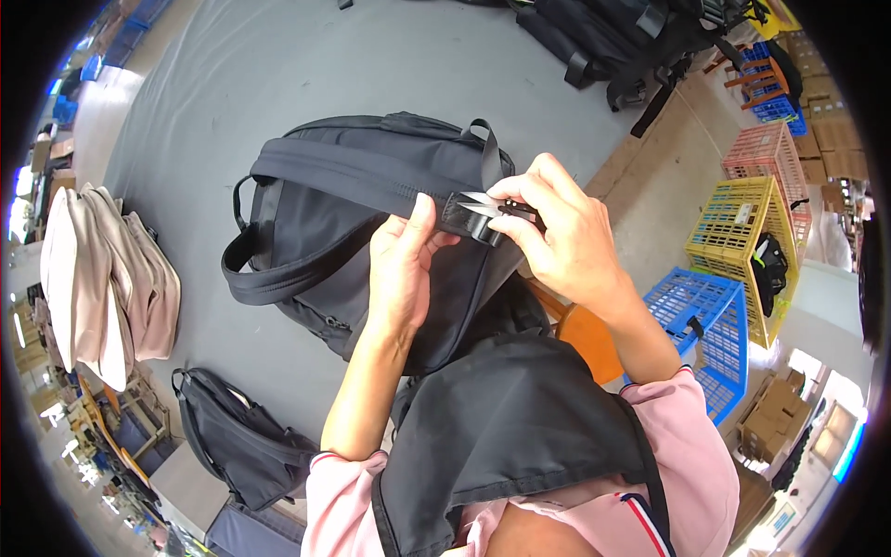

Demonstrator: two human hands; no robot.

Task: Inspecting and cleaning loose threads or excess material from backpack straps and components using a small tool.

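Observation:
A black backpack point(353, 186) lies on the grey table in front of me, its padded shoulder strap point(334, 176) stretched across the top. My left hand point(404, 265) pinches the end of that strap near its stitching, thumb on top. In my right hand point(566, 232) is a pair of small thread snips point(483, 206), with silver blades pointing left over the strap end and the black buckle point(487, 229). The blade tips look apart. Just behind my right fingers, a loop of black webbing point(487, 148) stands up from the bag.
The grey table point(269, 65) carries more black bags point(603, 42) at its far right. Pale beige bags point(107, 278) are stacked at the left, and another black backpack point(237, 436) is at the lower left. Yellow point(729, 227) and blue crates point(710, 316) stand at the right, near an orange stool point(589, 345).

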